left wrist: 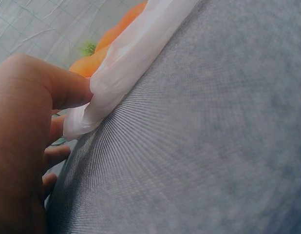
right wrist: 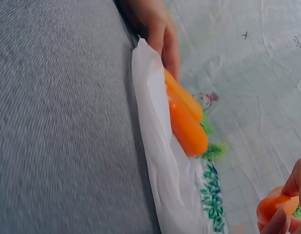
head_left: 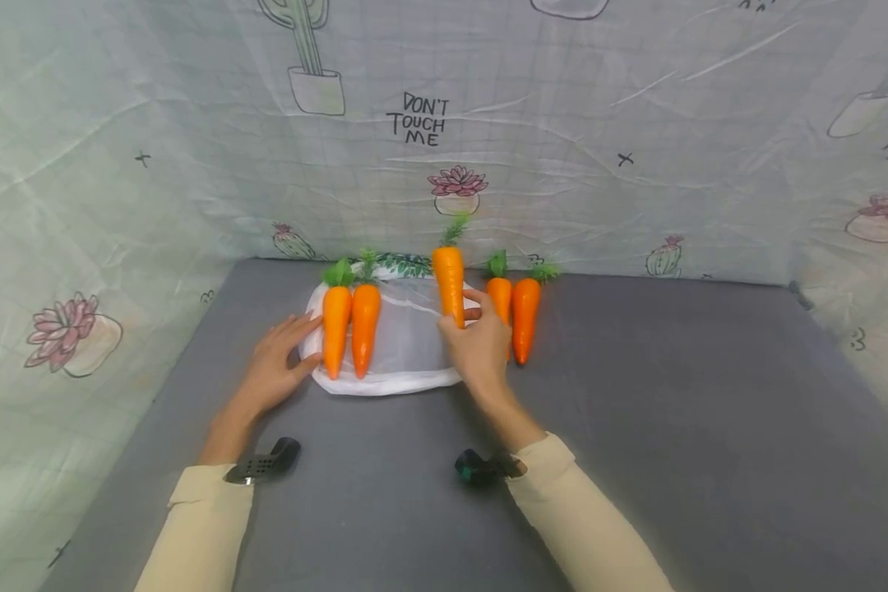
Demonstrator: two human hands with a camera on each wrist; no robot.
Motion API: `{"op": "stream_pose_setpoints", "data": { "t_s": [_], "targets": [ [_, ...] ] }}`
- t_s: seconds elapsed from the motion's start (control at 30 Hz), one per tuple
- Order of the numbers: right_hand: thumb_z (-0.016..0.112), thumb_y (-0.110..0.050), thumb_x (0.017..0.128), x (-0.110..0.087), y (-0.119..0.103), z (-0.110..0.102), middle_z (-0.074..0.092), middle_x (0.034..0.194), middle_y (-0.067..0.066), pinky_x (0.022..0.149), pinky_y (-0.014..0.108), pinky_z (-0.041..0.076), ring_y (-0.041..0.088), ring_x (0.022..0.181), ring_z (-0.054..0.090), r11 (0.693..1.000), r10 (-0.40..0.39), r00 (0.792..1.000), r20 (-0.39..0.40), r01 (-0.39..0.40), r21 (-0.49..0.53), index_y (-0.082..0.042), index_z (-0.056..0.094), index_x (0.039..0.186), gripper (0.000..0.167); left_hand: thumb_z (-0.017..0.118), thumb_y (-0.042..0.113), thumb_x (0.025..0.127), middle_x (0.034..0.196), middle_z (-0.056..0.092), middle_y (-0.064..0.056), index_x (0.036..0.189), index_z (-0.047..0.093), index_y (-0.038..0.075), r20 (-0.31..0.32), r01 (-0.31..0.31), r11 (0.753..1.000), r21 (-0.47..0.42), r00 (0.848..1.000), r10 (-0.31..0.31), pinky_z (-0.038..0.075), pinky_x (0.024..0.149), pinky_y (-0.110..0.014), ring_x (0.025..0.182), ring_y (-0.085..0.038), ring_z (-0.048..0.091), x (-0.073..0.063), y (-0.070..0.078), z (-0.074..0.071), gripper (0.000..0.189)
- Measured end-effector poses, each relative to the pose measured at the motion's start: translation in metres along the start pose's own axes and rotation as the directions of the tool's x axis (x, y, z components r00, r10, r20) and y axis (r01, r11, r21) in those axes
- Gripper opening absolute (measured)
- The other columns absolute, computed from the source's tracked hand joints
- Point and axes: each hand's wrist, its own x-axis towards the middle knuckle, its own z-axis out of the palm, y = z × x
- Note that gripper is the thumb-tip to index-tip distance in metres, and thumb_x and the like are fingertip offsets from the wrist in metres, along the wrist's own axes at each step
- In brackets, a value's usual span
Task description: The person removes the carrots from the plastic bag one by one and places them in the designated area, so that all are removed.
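Note:
My right hand (head_left: pixel 483 349) holds an orange carrot (head_left: pixel 448 275) by its narrow lower end, its feathery green top pointing up, over the right part of a thin white bag (head_left: pixel 414 329). The bag lies spread out, with a thick soft rim and a leaf print along its far edge. Two carrots, one (head_left: pixel 336 329) with broad leaves and one (head_left: pixel 366 325) with a fine top, lie side by side on the bag's left part. At the bag's left rim, my left hand (head_left: pixel 270 370) rests with fingers extended and thumb apart, touching the white edge (left wrist: pixel 123 63).
Just right of my right hand lie two more carrots, a partly covered one (head_left: pixel 498 289) and another (head_left: pixel 527 316), tips toward me. The grey table (head_left: pixel 673 411) ends at a printed cloth backdrop (head_left: pixel 548 164), which also hangs along both sides.

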Motion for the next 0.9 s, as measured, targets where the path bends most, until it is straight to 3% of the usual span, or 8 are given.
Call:
{"op": "stream_pose_setpoints", "data": {
  "t_s": [0.63, 0.9],
  "targets": [
    [0.066, -0.016, 0.078, 0.014, 0.027, -0.046, 0.067, 0.092, 0.012, 0.057, 0.034, 0.055, 0.023, 0.07, 0.064, 0.998, -0.013, 0.998, -0.057, 0.01, -0.063, -0.006, 0.061, 0.121, 0.044, 0.062, 0.031, 0.092, 0.146, 0.039, -0.021, 0.142, 0.044, 0.005, -0.008, 0.001, 1.0, 0.014, 1.0, -0.001, 0.013, 0.11, -0.06, 0.137, -0.044, 0.025, -0.001, 0.002, 0.0, 0.059],
    [0.062, -0.018, 0.078, 0.017, 0.037, -0.065, 0.067, 0.092, 0.012, 0.057, 0.036, 0.054, 0.024, 0.071, 0.064, 0.996, 0.013, 0.997, -0.077, -0.02, -0.088, -0.005, 0.058, 0.125, 0.049, 0.06, 0.035, 0.093, 0.148, 0.037, -0.021, 0.144, 0.041, 0.006, 0.019, 0.039, 0.999, 0.007, 0.999, -0.039, 0.011, 0.111, -0.06, 0.138, -0.042, 0.022, -0.001, 0.004, -0.002, 0.061]
  ]
}}
